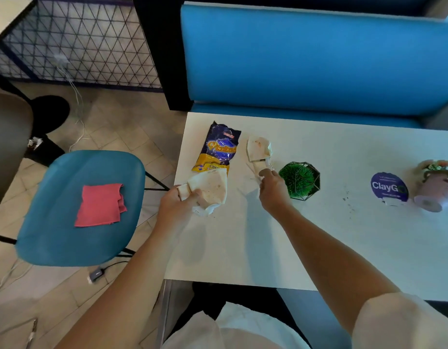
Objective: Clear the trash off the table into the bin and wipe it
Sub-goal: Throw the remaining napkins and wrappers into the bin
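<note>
Tiled floor at left, with a teal chair point(54, 222) beside the white table point(217, 248); a red cloth point(99, 205) lies folded on the seat, well apart from the trash. Left hand point(177, 205) is at the table's left edge, fingers curled round a crumpled, stained paper wrapper point(210, 190). Behind it an empty snack bag point(219, 147) lies flat, torn at the top, its near end hidden by that wrapper. Right hand point(273, 190) pinches the near end of a second wrapper point(259, 149), just beside a green plant in a wire frame point(299, 180). Judgement: all three pieces are light, limp and crushable. The bag film is likely slippery, so bunch it or take the torn edge. Crumbs point(348, 197) lie farther right, then a ClayGo sign point(388, 185) and a pink pot point(434, 190). Open room is on the near side. Bin not in view.
</note>
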Action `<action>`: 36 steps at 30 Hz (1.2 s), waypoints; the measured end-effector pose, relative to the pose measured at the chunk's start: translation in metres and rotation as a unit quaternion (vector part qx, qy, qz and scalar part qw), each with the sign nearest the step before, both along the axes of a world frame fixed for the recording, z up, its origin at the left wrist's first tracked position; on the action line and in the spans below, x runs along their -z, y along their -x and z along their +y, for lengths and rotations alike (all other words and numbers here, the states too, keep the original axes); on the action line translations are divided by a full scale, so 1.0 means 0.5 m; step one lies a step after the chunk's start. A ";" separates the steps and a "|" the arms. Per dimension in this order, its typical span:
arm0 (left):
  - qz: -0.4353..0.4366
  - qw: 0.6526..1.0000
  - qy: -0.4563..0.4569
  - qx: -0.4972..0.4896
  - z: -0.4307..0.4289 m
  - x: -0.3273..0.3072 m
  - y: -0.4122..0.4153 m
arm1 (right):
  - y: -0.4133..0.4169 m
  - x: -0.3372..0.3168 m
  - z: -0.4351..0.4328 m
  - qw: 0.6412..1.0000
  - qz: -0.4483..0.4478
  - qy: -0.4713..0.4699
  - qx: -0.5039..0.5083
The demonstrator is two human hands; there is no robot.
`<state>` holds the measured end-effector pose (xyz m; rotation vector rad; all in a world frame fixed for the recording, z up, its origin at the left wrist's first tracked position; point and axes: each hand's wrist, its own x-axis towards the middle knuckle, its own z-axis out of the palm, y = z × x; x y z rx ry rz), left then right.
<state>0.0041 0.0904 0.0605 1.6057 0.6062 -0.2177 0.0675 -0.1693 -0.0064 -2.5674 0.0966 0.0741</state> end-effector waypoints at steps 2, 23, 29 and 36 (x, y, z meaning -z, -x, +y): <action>0.004 1.000 0.010 0.009 -0.007 0.003 0.011 | 0.033 -0.006 -0.010 0.999 -0.013 -0.019 0.032; -0.022 0.994 0.011 0.108 -0.272 -0.014 0.064 | 0.249 -0.139 -0.244 0.890 -0.029 -0.337 0.307; -0.049 0.991 0.008 0.124 -0.453 -0.029 0.085 | 0.301 -0.160 -0.403 0.876 -0.042 -0.367 0.308; -0.049 0.990 0.023 0.130 -0.674 -0.047 0.129 | 0.349 -0.187 -0.596 0.875 -0.052 -0.375 0.301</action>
